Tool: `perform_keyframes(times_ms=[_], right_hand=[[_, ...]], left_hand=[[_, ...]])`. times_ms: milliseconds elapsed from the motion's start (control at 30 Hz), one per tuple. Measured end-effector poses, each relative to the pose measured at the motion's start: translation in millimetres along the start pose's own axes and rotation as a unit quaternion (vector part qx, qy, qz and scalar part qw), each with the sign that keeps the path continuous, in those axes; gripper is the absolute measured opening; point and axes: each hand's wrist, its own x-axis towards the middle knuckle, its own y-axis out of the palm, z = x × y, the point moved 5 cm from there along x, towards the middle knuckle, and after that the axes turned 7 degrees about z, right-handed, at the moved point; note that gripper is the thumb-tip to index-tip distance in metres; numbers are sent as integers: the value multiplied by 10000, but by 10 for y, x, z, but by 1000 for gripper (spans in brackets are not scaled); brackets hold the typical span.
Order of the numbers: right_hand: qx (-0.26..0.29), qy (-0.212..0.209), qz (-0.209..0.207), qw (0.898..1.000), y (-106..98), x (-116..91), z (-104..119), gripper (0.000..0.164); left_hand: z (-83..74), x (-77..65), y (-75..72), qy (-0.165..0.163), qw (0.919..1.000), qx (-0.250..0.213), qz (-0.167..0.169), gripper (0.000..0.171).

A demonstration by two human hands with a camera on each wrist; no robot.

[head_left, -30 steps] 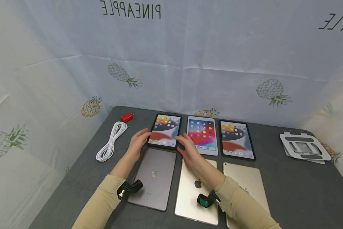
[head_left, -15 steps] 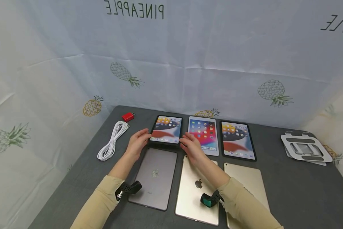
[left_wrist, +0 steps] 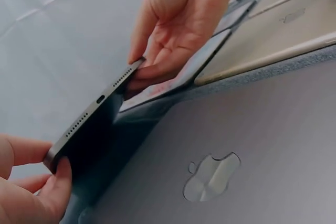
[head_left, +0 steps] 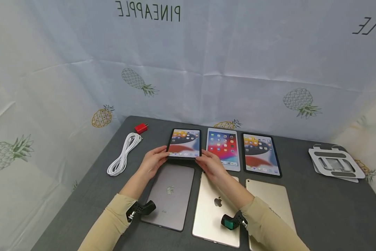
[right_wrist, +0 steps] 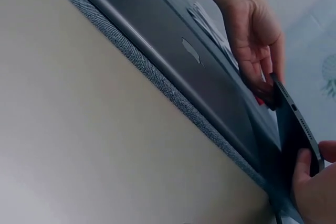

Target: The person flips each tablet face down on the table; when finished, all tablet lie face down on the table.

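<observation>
Both hands hold a small black-framed tablet (head_left: pixel 185 143) with its screen lit, at the back left of the table. My left hand (head_left: pixel 152 161) pinches its near left corner between thumb and fingers. At the near right corner, my right hand (head_left: pixel 211 166) pinches it the same way. The near edge, with a charging port (left_wrist: pixel 101 99) and speaker holes, is raised and tilted up in both wrist views. Just below it lies a grey tablet (head_left: pixel 172 195), back up. A gold tablet (head_left: pixel 211 219) lies face down under my right forearm.
A white-framed tablet (head_left: pixel 222 148) and another black-framed tablet (head_left: pixel 261 153) lie lit to the right. A second gold tablet (head_left: pixel 269 191) is face down. A coiled white cable (head_left: pixel 123 155) and red plug (head_left: pixel 141 128) are left; a folded stand (head_left: pixel 335 162) is far right.
The near edge of the black-framed tablet has come up off the table. Fingers of both hands have closed onto its near corners.
</observation>
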Motion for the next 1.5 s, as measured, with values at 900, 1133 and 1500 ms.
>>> perform_keyframes(times_ms=[900,1133,1500], right_hand=[[297,384,-85,9988,2,-252,186,55],[306,456,-148,9984,31,-273,179,54],[227,376,-76,9990,79,-273,180,54]], left_hand=[[-167,-175,104,1122,9610,2529,32,42],[-295,-372,399,2965,8193,4906,141,36],[-307,-614,937,4497,5692,6876,302,29]])
